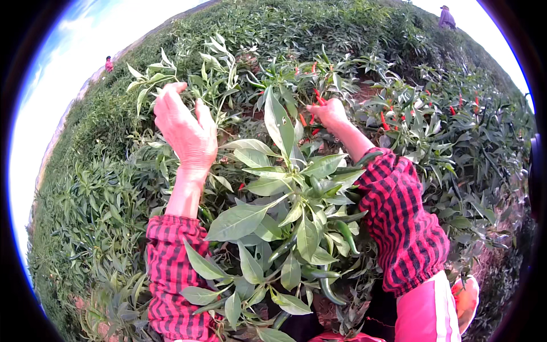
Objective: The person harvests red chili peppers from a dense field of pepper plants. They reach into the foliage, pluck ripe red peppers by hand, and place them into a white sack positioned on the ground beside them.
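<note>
My left hand [185, 125] is raised among the pepper plant tops, its back toward me. The thumb stands apart from the bent fingers, next to a leafy branch [219, 65]; the fingertips are partly hidden. My right hand [332, 115] is closed in a pinch, with red chili peppers [319, 98] at its fingertips. More red chilies [303, 119] hang just below that hand. Between my forearms, close to me, rises a pepper plant [293, 182] with broad leaves and long green chilies [346, 236].
Dense pepper plants [114, 188] surround me on all sides. Several red chilies [384, 121] hang on plants to the right. An orange-red rounded thing [466, 302] is beside my right sleeve. Far off are a person in red [109, 64] and another person [447, 18].
</note>
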Action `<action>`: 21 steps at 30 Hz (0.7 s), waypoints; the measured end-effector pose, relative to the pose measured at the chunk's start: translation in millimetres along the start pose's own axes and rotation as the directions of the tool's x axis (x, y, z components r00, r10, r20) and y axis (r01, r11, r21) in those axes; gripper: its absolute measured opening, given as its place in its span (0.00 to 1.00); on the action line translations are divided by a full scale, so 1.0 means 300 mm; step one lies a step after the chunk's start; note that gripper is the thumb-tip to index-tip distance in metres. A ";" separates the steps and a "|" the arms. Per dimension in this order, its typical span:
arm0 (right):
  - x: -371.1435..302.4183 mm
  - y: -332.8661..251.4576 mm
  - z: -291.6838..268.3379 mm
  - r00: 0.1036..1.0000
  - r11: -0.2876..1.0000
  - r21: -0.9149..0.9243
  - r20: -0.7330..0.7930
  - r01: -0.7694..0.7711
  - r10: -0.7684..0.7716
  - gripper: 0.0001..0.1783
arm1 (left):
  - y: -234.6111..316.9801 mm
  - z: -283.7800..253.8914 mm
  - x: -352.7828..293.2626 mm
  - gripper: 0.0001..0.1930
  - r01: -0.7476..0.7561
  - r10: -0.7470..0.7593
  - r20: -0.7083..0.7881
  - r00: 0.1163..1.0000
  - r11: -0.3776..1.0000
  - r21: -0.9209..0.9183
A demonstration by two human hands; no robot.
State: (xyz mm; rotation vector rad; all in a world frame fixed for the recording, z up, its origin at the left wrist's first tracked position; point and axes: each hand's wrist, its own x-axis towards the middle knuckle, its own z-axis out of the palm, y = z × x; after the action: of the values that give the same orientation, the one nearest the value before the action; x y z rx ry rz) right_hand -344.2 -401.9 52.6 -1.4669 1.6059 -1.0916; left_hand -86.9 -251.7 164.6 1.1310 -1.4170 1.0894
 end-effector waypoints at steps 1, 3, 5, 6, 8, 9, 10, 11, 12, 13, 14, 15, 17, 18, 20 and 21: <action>0.056 0.063 0.006 0.999 0.999 0.022 0.000 0.033 -0.033 0.23 | 0.089 0.053 -0.023 0.15 0.108 -0.048 0.238 0.970 0.963 -0.246; -0.032 -0.029 0.125 0.998 0.996 -0.072 0.050 -0.045 0.049 0.21 | 0.171 0.079 -0.042 0.14 0.474 -0.139 0.748 0.649 0.843 -0.255; -0.036 0.034 0.116 0.998 0.997 -0.059 0.031 -0.048 0.050 0.17 | 0.243 0.179 -0.129 0.15 0.759 -0.182 0.927 0.328 0.636 -0.144; -0.015 0.086 0.089 0.997 0.999 0.045 0.075 0.000 -0.003 0.14 | 0.261 0.263 -0.210 0.15 0.831 -0.136 0.933 0.332 0.511 -0.221; -0.055 0.068 0.139 0.988 0.959 0.257 0.056 0.123 -0.142 0.14 | 0.206 0.372 -0.366 0.15 0.908 -0.089 0.938 0.336 0.295 -0.297; -0.069 0.053 0.138 0.972 0.952 0.201 -0.003 0.232 -0.236 0.15 | 0.192 0.412 -0.422 0.15 0.928 -0.060 0.937 0.344 0.176 -0.329; -0.092 0.058 0.152 0.990 0.918 0.380 0.034 0.110 -0.133 0.19 | 0.206 0.404 -0.458 0.17 0.943 -0.041 0.943 0.331 0.050 -0.329; -0.114 0.067 0.145 0.983 0.943 0.276 -0.046 0.186 -0.181 0.18 | 0.223 0.401 -0.487 0.18 0.943 -0.023 0.946 0.322 -0.076 -0.323; -0.155 0.039 0.120 0.964 0.954 0.160 -0.115 0.254 -0.238 0.17 | 0.234 0.379 -0.504 0.19 0.956 -0.032 0.966 0.258 -0.138 -0.260; -0.168 0.022 0.093 0.955 0.960 0.099 -0.166 0.264 -0.246 0.20 | 0.262 0.366 -0.503 0.20 0.957 -0.032 0.979 0.204 -0.204 -0.206; -0.152 0.042 0.090 0.957 0.974 0.038 -0.199 0.224 -0.213 0.20 | 0.281 0.377 -0.514 0.20 0.972 -0.036 0.994 0.099 -0.209 -0.104; -0.148 0.042 0.034 0.975 0.984 0.042 -0.142 0.175 -0.168 0.20 | 0.347 0.371 -0.487 0.15 0.995 -0.118 0.988 0.098 -0.003 -0.099; -0.209 -0.010 0.045 0.996 0.993 0.078 0.009 0.089 -0.090 0.20 | 0.315 0.365 -0.570 0.12 0.982 -0.199 0.967 0.158 -0.075 -0.176; -0.235 0.002 0.058 0.987 0.969 0.188 -0.044 0.159 -0.154 0.19 | 0.301 0.359 -0.586 0.12 0.989 -0.219 0.968 0.124 -0.055 -0.140; -0.300 0.036 0.055 0.975 0.906 0.361 -0.064 0.223 -0.215 0.16 | 0.318 0.320 -0.603 0.10 0.953 -0.205 0.933 0.297 -0.004 -0.304; -0.339 0.043 0.060 0.970 0.909 0.362 0.046 0.207 -0.239 0.13 | 0.306 0.276 -0.583 0.09 0.960 -0.202 0.957 0.207 -0.148 -0.239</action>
State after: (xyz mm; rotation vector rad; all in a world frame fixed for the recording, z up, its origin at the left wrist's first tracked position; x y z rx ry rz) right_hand -321.1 -303.2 28.8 -1.4515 1.1232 -1.3445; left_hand -175.3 -299.9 -24.4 1.0652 -1.1632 -1.1562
